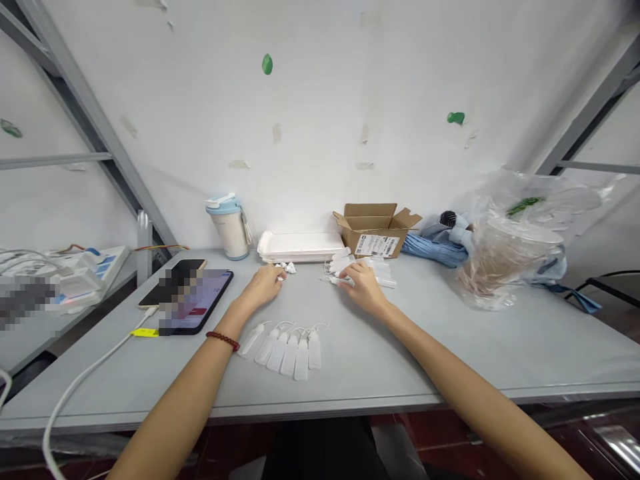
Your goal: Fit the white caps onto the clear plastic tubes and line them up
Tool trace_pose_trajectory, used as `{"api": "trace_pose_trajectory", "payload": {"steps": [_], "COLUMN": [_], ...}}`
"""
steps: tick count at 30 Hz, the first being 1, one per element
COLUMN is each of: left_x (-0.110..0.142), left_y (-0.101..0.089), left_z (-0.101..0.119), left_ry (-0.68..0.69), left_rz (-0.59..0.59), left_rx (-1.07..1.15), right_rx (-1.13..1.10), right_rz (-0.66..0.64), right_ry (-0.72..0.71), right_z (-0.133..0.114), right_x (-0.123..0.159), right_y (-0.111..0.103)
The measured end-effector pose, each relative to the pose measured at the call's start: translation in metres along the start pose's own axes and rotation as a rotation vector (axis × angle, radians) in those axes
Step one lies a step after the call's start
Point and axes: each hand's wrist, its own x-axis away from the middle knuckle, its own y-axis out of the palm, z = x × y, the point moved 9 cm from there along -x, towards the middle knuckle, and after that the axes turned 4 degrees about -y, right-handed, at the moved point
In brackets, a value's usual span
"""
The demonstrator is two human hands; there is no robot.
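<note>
My left hand is curled at a small heap of white pieces, too small to name. Its fingertips close on one white piece at the heap's edge. To the right, my right hand reaches into a pile of translucent white tags with thin strings. Thumb and fingers bend around a tag there, partly hidden by the hand. Between my forearms, nearer the front edge, several similar tags lie fanned out, their strings pointing away from me.
Behind my hands stand a white tray, an open cardboard box and a tumbler. A tablet, a phone and a white cable are at left. Blue cloth and a plastic-bagged spool occupy the right.
</note>
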Motion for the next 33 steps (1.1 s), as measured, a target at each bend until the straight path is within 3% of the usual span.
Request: {"api": "trace_pose_trajectory", "payload": {"steps": [4,9,13,18,27,33], "left_x": [0.004,0.014,0.019,0.02,0.026,0.028], "left_y": [-0.001,-0.005,-0.006,0.002,0.008,0.009], "left_z": [0.018,0.049,0.058,0.057,0.061,0.063], "left_ry": [-0.008,0.002,-0.009,-0.034,-0.128,-0.153], "left_rz": [-0.067,-0.202,-0.266,-0.315,-0.436,-0.467], "left_rx": [0.157,0.448,0.509,0.569,0.791,0.821], "right_rx": [-0.247,-0.569,-0.47,-0.33,-0.326,-0.168], "right_rz": [-0.009,-0.398,-0.608,-0.649,-0.713,-0.645], "right_ry": [-0.035,-0.077,-0.182,-0.179,-0.03,0.046], "right_z": [-0.025,-0.078,-0.104,-0.102,-0.094,-0.091], "right_x": [0.004,0.026,0.044,0.047,0.046,0.05], "right_y": [-0.007,0.012,0.025,0.034,0.038,0.039]}}
